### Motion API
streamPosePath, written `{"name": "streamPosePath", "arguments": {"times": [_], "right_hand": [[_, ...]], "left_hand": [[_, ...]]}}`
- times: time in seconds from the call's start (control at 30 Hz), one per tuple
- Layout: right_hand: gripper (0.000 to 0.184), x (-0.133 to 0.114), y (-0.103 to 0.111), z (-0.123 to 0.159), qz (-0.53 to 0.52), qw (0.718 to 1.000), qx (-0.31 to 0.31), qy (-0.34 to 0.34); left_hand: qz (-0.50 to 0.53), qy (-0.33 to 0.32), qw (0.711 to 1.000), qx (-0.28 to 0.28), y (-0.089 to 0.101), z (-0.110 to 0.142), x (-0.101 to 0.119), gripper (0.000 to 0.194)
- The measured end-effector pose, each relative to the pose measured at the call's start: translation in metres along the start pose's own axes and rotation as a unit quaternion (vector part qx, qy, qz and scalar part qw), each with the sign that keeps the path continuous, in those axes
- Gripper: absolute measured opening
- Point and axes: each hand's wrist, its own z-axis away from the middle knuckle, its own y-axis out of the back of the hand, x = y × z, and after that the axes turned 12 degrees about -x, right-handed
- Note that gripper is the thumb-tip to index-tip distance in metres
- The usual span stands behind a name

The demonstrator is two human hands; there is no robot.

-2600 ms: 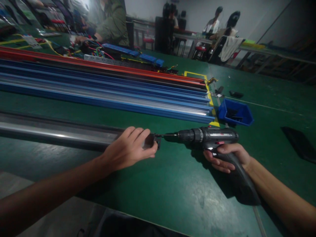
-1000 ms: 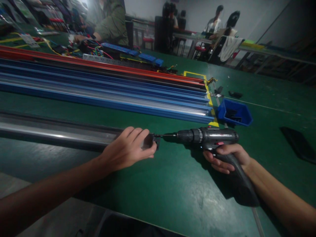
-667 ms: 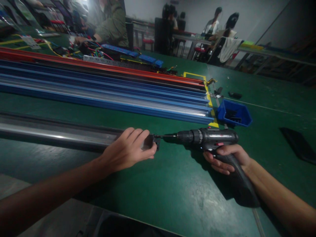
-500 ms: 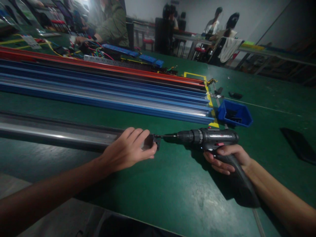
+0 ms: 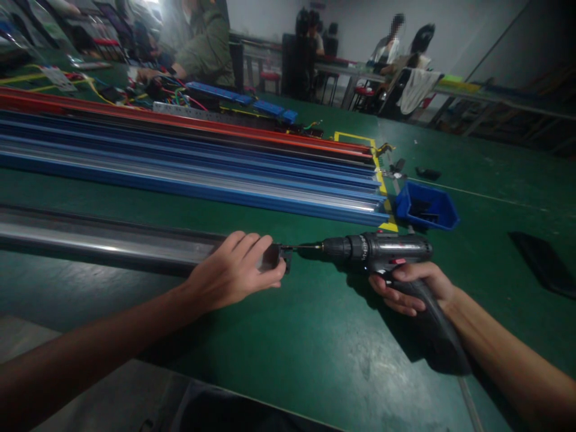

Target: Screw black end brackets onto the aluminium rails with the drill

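Observation:
My left hand (image 5: pixel 238 264) is wrapped over the right end of a long dark metal profile (image 5: pixel 112 243), which lies on the green table. A small black end piece (image 5: pixel 288 259) shows past my fingertips at that end. In my right hand (image 5: pixel 416 288) is a black cordless drill (image 5: pixel 387 247), gripped by its handle and pointing left. Its long thin bit (image 5: pixel 308 247) reaches the end piece by my left hand. Whether the tip sits in a screw is too small to tell.
Behind lie several blue profiles (image 5: pixel 193 174) and a red profile (image 5: pixel 216 125). A blue bin (image 5: pixel 427 207) with dark parts stands beyond the drill. A black flat object (image 5: pixel 542 261) lies at the right. Wires and blue strips (image 5: pixel 216 90) lie farther back, near a person in a green sleeve (image 5: pixel 209 51).
The drill and my right hand have shifted very slightly left, toward the profile's end. My left hand stays in place on the profile.

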Motion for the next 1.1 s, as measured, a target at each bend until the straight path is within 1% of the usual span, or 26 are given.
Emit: {"name": "streamPosePath", "arguments": {"times": [0.1,0.13,0.2,0.37,0.47,0.57,0.63,0.7,0.77,1.1], "right_hand": [[0.027,0.000,0.001,0.001,0.002,1.000,0.003,-0.004],[0.027,0.000,0.001,0.001,0.001,1.000,0.002,-0.003],[0.027,0.000,0.001,0.001,0.000,1.000,0.000,-0.001],[0.027,0.000,-0.001,0.001,-0.004,1.000,0.002,0.001],[0.027,-0.001,-0.002,0.000,-0.007,1.000,-0.002,0.002],[0.029,-0.001,-0.002,-0.001,-0.010,1.000,-0.009,0.003],[0.031,-0.001,-0.002,-0.002,-0.013,1.000,-0.009,0.003],[0.032,-0.001,-0.003,-0.002,-0.014,1.000,-0.010,0.005],[0.033,-0.001,-0.003,-0.002,-0.014,1.000,-0.014,0.007],[0.035,-0.001,-0.002,-0.002,-0.021,1.000,-0.021,0.004]], "left_hand": [[-0.003,0.000,1.000,0.012,-0.002,0.000,0.000,0.030],[-0.003,0.001,1.000,0.029,-0.003,-0.001,0.000,0.030],[0.001,0.005,0.999,0.037,-0.004,-0.001,0.000,0.030],[-0.001,0.000,1.000,0.009,0.000,0.001,0.000,0.032],[-0.008,-0.001,1.000,0.002,0.002,0.001,0.000,0.035],[-0.007,0.001,1.000,-0.006,0.001,0.001,0.000,0.035],[0.000,0.003,1.000,0.007,-0.002,0.000,0.000,0.034],[0.005,0.007,0.999,0.034,-0.006,-0.001,0.001,0.033],[0.007,0.010,0.999,0.043,-0.008,-0.001,0.001,0.032],[0.002,0.005,1.000,0.026,-0.008,-0.001,0.000,0.034]]}}
